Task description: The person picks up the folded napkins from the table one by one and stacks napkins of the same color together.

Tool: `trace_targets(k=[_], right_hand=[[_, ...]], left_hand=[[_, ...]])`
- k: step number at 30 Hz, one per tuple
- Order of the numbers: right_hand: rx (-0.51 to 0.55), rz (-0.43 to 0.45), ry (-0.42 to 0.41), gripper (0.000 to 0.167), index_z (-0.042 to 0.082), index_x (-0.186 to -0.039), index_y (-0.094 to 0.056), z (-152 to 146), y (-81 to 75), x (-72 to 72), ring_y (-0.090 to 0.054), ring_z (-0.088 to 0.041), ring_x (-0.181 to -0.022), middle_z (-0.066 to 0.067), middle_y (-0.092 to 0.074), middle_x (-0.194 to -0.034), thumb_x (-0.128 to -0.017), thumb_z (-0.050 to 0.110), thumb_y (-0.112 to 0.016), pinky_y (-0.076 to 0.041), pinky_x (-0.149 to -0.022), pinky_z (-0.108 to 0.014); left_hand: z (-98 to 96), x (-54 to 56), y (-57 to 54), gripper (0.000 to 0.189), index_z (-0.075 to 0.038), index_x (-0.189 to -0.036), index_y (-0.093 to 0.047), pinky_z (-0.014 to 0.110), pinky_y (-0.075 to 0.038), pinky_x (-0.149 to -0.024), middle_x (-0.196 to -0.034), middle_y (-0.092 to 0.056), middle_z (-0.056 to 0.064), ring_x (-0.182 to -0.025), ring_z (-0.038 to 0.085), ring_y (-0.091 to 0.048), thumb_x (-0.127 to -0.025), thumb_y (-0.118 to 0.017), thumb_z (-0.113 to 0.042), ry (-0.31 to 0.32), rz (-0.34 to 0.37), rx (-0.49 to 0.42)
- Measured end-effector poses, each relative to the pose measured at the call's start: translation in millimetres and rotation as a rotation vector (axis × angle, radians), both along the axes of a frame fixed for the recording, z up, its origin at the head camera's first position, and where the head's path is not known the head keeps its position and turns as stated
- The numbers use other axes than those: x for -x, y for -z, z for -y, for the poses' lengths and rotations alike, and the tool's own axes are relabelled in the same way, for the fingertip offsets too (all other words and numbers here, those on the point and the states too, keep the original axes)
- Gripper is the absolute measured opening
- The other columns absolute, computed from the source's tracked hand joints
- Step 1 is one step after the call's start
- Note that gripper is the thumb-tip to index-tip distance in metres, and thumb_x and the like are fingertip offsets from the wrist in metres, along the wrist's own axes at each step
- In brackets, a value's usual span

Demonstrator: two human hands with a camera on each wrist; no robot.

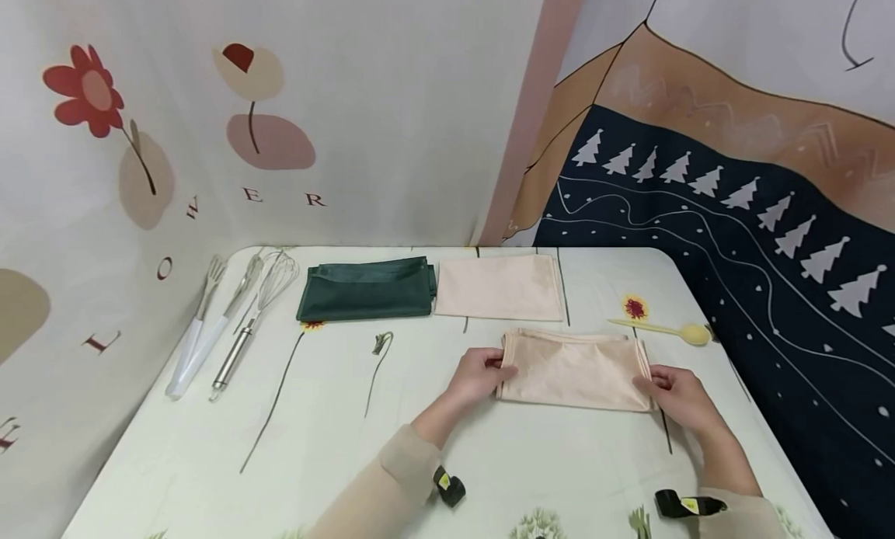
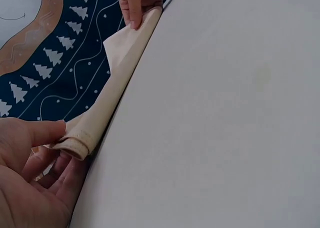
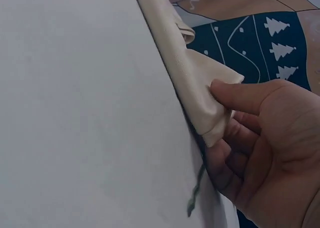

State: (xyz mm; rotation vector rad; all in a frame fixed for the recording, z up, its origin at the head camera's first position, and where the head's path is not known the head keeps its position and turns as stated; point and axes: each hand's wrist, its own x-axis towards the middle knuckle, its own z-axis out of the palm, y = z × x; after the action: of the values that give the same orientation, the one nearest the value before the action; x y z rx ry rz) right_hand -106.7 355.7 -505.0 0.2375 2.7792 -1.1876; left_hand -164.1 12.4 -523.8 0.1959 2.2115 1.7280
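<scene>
A folded peach satin cloth (image 1: 575,372) lies toward the right of the table, held at its two short ends. My left hand (image 1: 482,377) pinches the left end between thumb and fingers; in the left wrist view the cloth's folded layers (image 2: 80,142) show beside the thumb. At the other end my right hand (image 1: 677,395) grips the edge, thumb on top and fingers beneath, as the right wrist view shows around the cloth corner (image 3: 212,108). Just behind lies a second folded peach cloth (image 1: 499,288), with a folded dark green cloth (image 1: 367,290) to its left.
On the left side of the table lie a whisk (image 1: 255,321), a fork-shaped utensil (image 1: 199,321) and another pale-handled metal utensil (image 1: 227,321). A yellow spoon (image 1: 688,334) rests near the right edge. Printed curtains hang behind the table (image 1: 336,477) and along its sides.
</scene>
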Motion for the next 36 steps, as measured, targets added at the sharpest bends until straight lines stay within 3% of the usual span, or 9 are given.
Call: trace_targets(k=[7, 15, 23, 31, 36], right_hand=[[0.036, -0.043, 0.023, 0.047, -0.011, -0.127, -0.062, 3, 5.1, -1.7, -0.06, -0.008, -0.072, -0.011, -0.073, -0.095, -0.103, 0.029, -0.062, -0.051, -0.059, -0.024], [0.121, 0.042, 0.059, 0.049, -0.01, -0.13, -0.058, 3, 6.3, -3.5, -0.063, -0.014, -0.063, -0.007, -0.065, -0.085, -0.103, 0.031, -0.061, -0.057, -0.055, -0.029], [0.147, 0.06, 0.066, 0.047, -0.01, -0.123, -0.063, 3, 7.5, -3.5, -0.059, -0.013, -0.06, -0.004, -0.063, -0.077, -0.101, 0.031, -0.065, -0.056, -0.054, -0.028], [0.223, 0.025, 0.033, 0.039, -0.011, -0.125, -0.061, 3, 10.1, -4.1, -0.066, -0.017, -0.06, -0.009, -0.062, -0.079, -0.103, 0.021, -0.062, -0.055, -0.051, -0.029], [0.273, 0.038, 0.044, 0.041, -0.011, -0.126, -0.06, 2, 11.2, -5.7, -0.062, -0.015, -0.061, -0.009, -0.062, -0.082, -0.103, 0.023, -0.062, -0.056, -0.053, -0.028]], left_hand=[[-1.1, 1.2, 0.7, 0.017, -0.003, -0.108, -0.076, 0.024, -0.055, -0.071, -0.093, -0.072, 0.002, -0.081, 0.009, -0.065, -0.094, -0.072, -0.011, -0.005, -0.099, 0.05], [0.5, -1.0, 4.3, 0.016, -0.001, -0.105, -0.076, 0.022, -0.052, -0.062, -0.082, -0.069, 0.0, -0.07, 0.008, -0.061, -0.095, -0.07, -0.011, -0.033, -0.165, 0.071], [4.3, -4.0, 2.3, 0.013, -0.002, -0.101, -0.077, 0.022, -0.048, -0.054, -0.077, -0.069, 0.0, -0.062, 0.007, -0.057, -0.094, -0.071, -0.011, -0.039, -0.174, 0.114], [9.6, -6.4, 4.4, 0.016, -0.001, -0.106, -0.076, 0.021, -0.05, -0.057, -0.081, -0.07, 0.001, -0.066, 0.006, -0.059, -0.094, -0.069, -0.008, -0.043, -0.163, 0.109], [10.4, -9.1, 4.7, 0.02, 0.001, -0.111, -0.075, 0.021, -0.052, -0.062, -0.087, -0.071, 0.003, -0.072, 0.007, -0.062, -0.094, -0.068, -0.007, -0.05, -0.127, 0.085]])
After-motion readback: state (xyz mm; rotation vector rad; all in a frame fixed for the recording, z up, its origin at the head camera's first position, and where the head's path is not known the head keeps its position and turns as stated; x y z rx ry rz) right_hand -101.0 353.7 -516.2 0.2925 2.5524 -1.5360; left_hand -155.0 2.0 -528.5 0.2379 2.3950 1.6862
